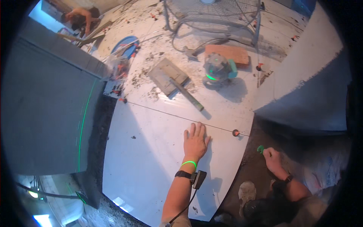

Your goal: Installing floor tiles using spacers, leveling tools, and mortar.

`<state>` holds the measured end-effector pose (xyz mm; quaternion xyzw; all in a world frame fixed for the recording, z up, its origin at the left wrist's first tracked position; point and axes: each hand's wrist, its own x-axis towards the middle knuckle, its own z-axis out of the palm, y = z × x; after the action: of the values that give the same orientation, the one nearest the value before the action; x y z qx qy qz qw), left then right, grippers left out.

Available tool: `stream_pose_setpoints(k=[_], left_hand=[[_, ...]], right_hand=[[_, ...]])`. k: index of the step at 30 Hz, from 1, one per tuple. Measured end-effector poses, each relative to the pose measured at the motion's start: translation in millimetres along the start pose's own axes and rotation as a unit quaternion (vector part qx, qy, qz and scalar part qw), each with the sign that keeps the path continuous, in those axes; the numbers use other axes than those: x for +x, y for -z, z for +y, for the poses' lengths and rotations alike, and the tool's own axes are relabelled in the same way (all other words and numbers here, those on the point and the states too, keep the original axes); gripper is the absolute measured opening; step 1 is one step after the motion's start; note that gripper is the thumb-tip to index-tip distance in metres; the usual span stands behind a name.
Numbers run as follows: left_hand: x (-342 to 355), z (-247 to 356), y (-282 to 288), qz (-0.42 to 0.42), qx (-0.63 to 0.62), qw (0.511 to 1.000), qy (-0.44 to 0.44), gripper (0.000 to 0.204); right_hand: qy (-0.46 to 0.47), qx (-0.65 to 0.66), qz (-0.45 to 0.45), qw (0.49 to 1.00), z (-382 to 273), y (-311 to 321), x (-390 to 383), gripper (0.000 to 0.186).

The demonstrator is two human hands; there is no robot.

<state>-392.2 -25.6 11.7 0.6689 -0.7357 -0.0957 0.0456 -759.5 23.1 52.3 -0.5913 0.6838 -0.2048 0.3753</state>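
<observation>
My left hand (pixel 196 143) lies flat on a large white floor tile (pixel 140 166), fingers stretched out up to the dark joint at its far edge. A dark strap with a small black box and cable is on that wrist, and a green light line crosses it. Off the tile's right edge, my right hand (pixel 273 160) pinches a small curved green piece (pixel 260 149), its exact kind unclear. In the joint right of my left hand sits a round orange-and-black tile spacer (pixel 236 132).
Beyond the joint lie a mortar-caked flat board (pixel 162 75), a stick-like handle (pixel 191 99), a laser device (pixel 216 68), an orange block (pixel 228 54) and a floor fan (pixel 211 19). Walls stand left (pixel 45 102) and right (pixel 306 87). Another person (pixel 85 19) crouches far left near a blue basin (pixel 126 44).
</observation>
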Motion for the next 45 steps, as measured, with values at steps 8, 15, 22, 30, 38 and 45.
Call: stream_pose_setpoints(k=[8,15,22,30,38,45], left_hand=[[-58.5,-131.7,13.7,0.062,0.053,0.936,0.341,0.059],[-86.5,-147.0,9.7,0.103,0.034,0.921,0.375,0.054],[-84.1,-153.4,21.2,0.108,0.006,0.923,0.369,0.052],[-79.3,-158.2,31.7,0.101,-0.038,0.924,0.367,0.051],[-81.8,-164.1,35.0,0.055,-0.053,0.919,0.386,0.055],[-81.8,-171.2,42.1,0.055,-0.083,0.922,0.374,0.053]], right_hand=[[0.223,-0.150,-0.252,0.930,-108.9,-71.0,24.3,0.014],[0.498,-0.213,-0.250,0.803,-152.8,-147.6,59.8,0.027],[0.474,-0.255,-0.144,0.830,-218.7,-247.1,118.1,0.051],[0.463,-0.279,-0.200,0.817,-261.6,-303.9,124.0,0.057],[0.517,-0.273,-0.177,0.792,-286.4,-287.2,155.1,0.051],[0.347,-0.295,-0.379,0.806,-327.8,-291.6,157.4,0.033]])
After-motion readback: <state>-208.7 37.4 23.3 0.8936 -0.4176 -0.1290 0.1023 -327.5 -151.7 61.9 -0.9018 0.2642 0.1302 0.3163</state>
